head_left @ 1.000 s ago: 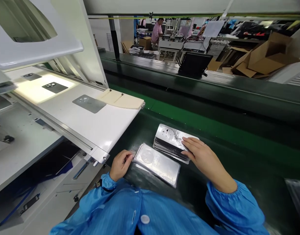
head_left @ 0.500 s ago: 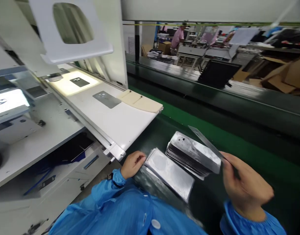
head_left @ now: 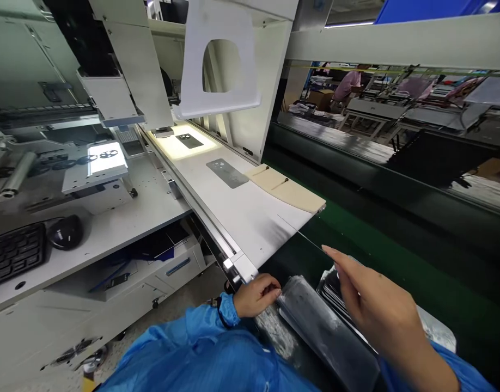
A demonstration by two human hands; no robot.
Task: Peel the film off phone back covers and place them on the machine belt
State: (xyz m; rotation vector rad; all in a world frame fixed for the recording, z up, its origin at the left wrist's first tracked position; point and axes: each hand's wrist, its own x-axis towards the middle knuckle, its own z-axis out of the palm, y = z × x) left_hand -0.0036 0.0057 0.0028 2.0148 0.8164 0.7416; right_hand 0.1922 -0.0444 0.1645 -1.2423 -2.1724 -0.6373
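My right hand (head_left: pixel 380 299) pinches a thin phone back panel (head_left: pixel 301 233), seen nearly edge-on, its far end over the near edge of the white machine bed (head_left: pixel 237 209). Close to the bed's metal corner, my left hand (head_left: pixel 256 296) is closed, fingers curled at the corner of a stack of film-covered panels (head_left: pixel 327 332); whether it grips anything is hidden. Partly behind my right hand is a second panel stack (head_left: pixel 331 288). One grey panel with camera holes (head_left: pixel 227 173) lies on the bed, and another (head_left: pixel 190 141) rests on the lit area farther back.
A cream plate with two screws (head_left: pixel 291 190) sits along the bed's right side. Above the bed hangs a white bracket (head_left: pixel 221 103). To the left are a keyboard (head_left: pixel 17 253), a mouse (head_left: pixel 66 232) and a lit platform (head_left: pixel 107 158). A green conveyor belt (head_left: pixel 376 239) runs at right.
The view has turned left. My right hand has brought its panel from above the right stack forward and left to the bed's edge. My left hand stays by the left stack's corner.
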